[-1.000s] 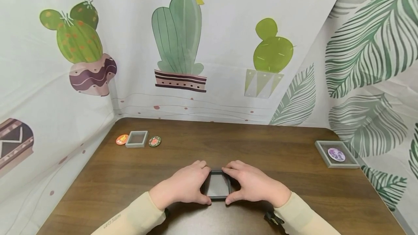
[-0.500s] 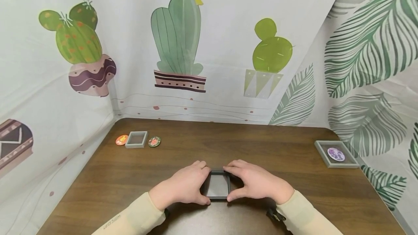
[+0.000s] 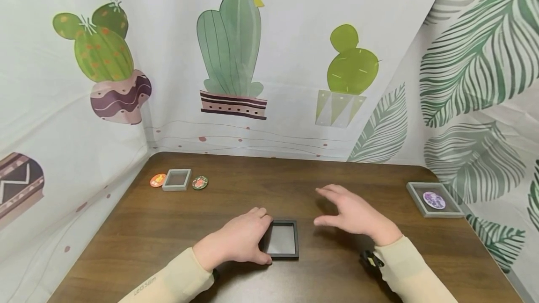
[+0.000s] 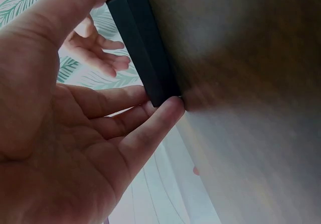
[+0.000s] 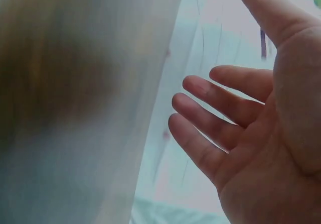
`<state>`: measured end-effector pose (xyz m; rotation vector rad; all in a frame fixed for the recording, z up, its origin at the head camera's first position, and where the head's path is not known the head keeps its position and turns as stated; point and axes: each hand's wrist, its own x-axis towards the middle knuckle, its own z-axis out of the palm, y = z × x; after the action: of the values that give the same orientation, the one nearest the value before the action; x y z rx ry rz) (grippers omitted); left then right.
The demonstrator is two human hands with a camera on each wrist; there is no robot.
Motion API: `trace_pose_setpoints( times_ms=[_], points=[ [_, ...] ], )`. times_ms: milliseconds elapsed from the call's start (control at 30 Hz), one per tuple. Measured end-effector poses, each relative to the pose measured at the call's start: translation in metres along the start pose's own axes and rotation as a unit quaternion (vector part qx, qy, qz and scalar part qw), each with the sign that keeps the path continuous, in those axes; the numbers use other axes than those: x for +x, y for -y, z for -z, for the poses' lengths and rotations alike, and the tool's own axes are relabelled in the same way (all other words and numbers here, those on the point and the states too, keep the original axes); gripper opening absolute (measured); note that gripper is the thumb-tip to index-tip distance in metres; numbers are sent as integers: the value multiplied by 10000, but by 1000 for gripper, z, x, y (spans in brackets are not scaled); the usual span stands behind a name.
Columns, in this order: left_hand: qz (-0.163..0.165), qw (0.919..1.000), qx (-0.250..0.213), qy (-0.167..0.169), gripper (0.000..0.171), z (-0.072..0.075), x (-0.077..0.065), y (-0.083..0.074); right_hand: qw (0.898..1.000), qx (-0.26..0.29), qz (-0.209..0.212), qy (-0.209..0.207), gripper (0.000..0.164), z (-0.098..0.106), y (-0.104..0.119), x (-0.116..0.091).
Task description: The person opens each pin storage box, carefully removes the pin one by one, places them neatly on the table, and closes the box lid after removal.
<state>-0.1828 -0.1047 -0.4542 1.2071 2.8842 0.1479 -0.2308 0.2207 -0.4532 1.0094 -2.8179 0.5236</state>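
Observation:
A black square frame (image 3: 296, 242) with a clear film-like centre lies on the table in front of the body. My left hand (image 3: 236, 237) grips its left side, thumb at the near corner and fingers at the far one. In the left wrist view, the thumb and fingertips span the black edge (image 4: 145, 48) of this frame. Off to the right, my right hand (image 3: 353, 212) hovers apart from it, holding nothing. Its fingers (image 5: 203, 128) are spread and relaxed in the right wrist view.
Far left on the brown table (image 3: 252, 186) are a small grey frame (image 3: 176, 188), an orange round chip (image 3: 157, 180) and a green-edged chip (image 3: 200, 182). At the right edge, a larger grey frame (image 3: 442, 213) bears a purple chip (image 3: 434, 199). Printed curtains (image 3: 286, 60) hang behind.
My right hand has let go of the black frame's right side and moved away to the right and farther out. The left hand and the frame have stayed put.

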Motion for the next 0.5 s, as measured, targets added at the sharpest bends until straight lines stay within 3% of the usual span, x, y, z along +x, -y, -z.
trace_pose_setpoints(
  times_ms=[267,500],
  points=[
    [-31,10000,28,-67,86,-2,1,0,9956,-120,-892,-278,95,16,-43,-12],
    [18,10000,4,-64,85,-3,0,1,9894,-254,-1363,-437,97,27,-66,-19]
  ],
)
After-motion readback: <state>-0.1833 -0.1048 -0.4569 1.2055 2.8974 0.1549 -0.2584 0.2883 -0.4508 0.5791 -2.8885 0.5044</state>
